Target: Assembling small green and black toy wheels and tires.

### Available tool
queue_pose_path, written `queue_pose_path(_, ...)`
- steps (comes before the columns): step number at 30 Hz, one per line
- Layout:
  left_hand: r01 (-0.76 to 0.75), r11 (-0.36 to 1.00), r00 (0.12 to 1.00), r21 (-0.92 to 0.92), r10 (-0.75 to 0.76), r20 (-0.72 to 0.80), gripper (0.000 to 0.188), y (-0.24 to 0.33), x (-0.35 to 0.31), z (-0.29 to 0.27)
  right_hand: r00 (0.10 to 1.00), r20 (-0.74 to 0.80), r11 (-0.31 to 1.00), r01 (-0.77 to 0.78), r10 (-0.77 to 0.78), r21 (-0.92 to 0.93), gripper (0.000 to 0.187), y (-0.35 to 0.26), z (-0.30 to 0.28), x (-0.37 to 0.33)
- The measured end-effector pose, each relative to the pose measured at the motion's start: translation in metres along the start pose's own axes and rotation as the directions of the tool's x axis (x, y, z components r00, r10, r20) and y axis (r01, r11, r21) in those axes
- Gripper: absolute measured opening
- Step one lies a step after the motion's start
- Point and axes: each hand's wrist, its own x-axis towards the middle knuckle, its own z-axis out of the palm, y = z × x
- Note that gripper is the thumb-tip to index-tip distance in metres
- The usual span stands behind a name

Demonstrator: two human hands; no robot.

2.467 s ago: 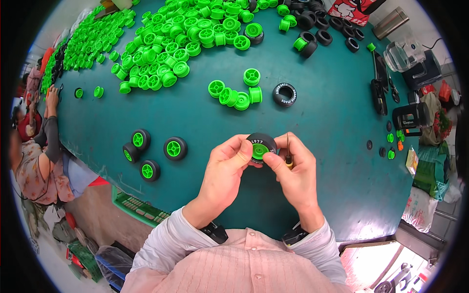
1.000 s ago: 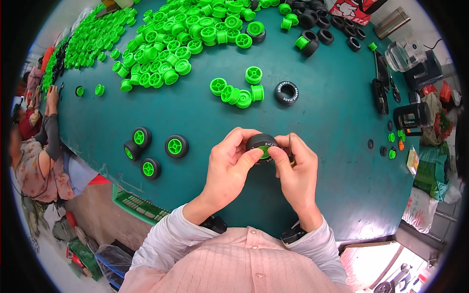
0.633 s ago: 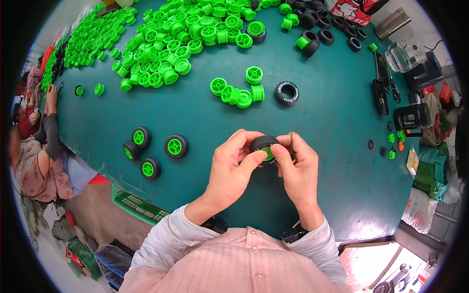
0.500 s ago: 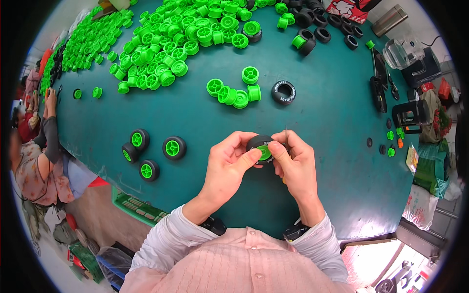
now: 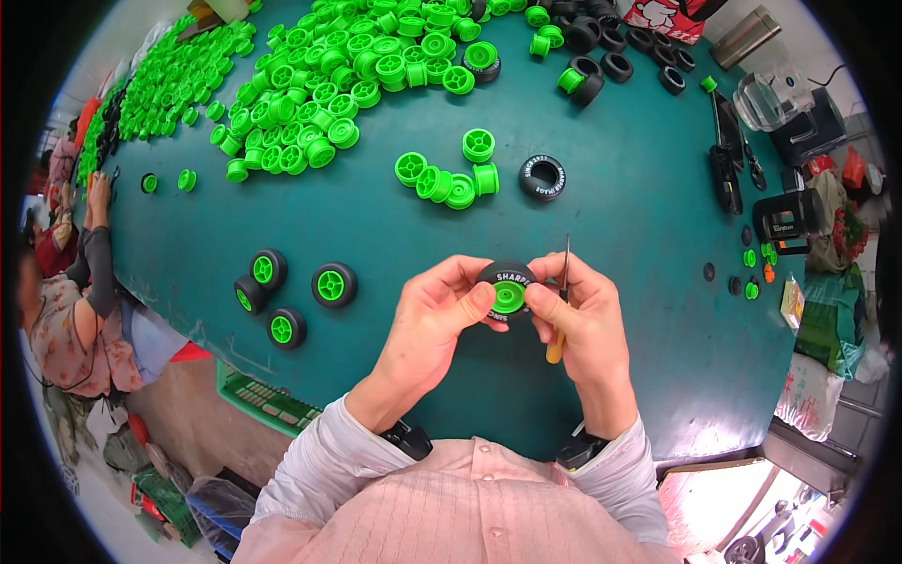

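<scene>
Between both hands, above the table's near edge, I hold a small wheel: a black rubber tyre with white lettering, around a bright green plastic rim. My left hand grips its left side, thumb pressed on the rim and fingers behind. My right hand pinches the right side, its thumb at the rim's edge. That same hand also keeps a slim pointed metal tool with a yellow handle, tip pointing away from me. The fingers behind the tyre are partly hidden.
Left of my hands stand several tyred wheels. Ahead are several loose green rims and one black tyre. A big heap of green rims covers the far side, with black tyres at far right. Another person works at left.
My right hand has shifted slightly right and loosened around the wheel, so the tool and its yellow handle show more. The wheel has turned and its green face shows more fully.
</scene>
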Motion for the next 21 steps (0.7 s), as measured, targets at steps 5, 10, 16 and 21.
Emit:
queue_pose_path(5,0.097,0.99,0.995,-0.103,-0.097,0.005,0.032,-0.002,-0.003,0.007,0.999,-0.053,0.997,-0.006,0.001,-0.082,0.017,-0.004,0.002,-0.002)
queue_pose_path(10,-0.021,0.997,0.998,0.078,0.025,-0.061,0.03,0.002,-0.004,0.016,0.935,-0.058,0.842,0.286,-0.349,-0.458,0.024,0.009,0.012,-0.015)
queue_pose_path(16,-0.151,0.896,0.988,0.418,0.155,0.024,0.021,0.009,-0.003,0.006,0.911,0.048,0.722,0.356,-0.409,-0.593,0.022,0.001,0.015,-0.017)
queue_pose_path(21,-0.009,0.995,0.998,0.098,0.015,-0.063,0.026,0.0,-0.002,0.005,0.988,-0.062,0.952,0.117,-0.139,-0.282,0.02,-0.004,0.014,-0.011)
